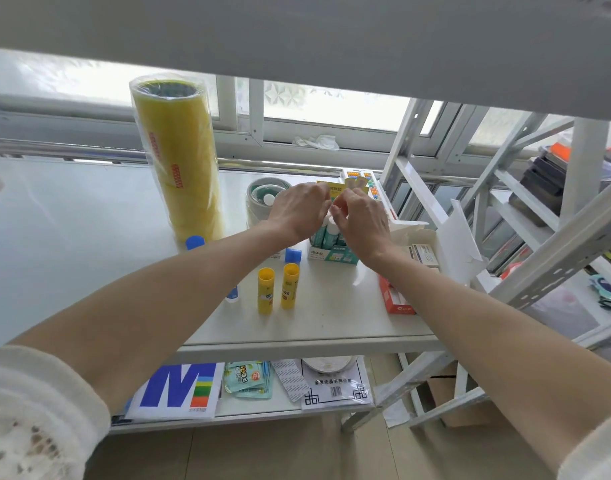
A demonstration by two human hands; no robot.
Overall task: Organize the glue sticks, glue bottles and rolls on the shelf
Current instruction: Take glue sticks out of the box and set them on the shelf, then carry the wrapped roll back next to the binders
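My left hand (299,211) and my right hand (361,225) meet over a teal-and-white display box of glue sticks (332,251) on the white shelf (314,327). Both sets of fingers pinch the box's yellow-green flap (336,191); what lies under the palms is hidden. Two yellow glue sticks (278,289) stand upright in front. Blue-capped glue bottles (293,255) stand nearby, one (195,242) partly behind my left forearm. A tall wrapped stack of yellowish tape rolls (179,157) stands at left. A shorter stack of white rolls (262,199) sits behind my left hand.
A red-and-white box (394,299) and small cartons (423,254) lie at the shelf's right end. A bead tray (370,183) sits at the back. The lower shelf holds packets and papers (248,379). The upper shelf's edge (297,46) hangs close overhead; another rack (539,237) stands right.
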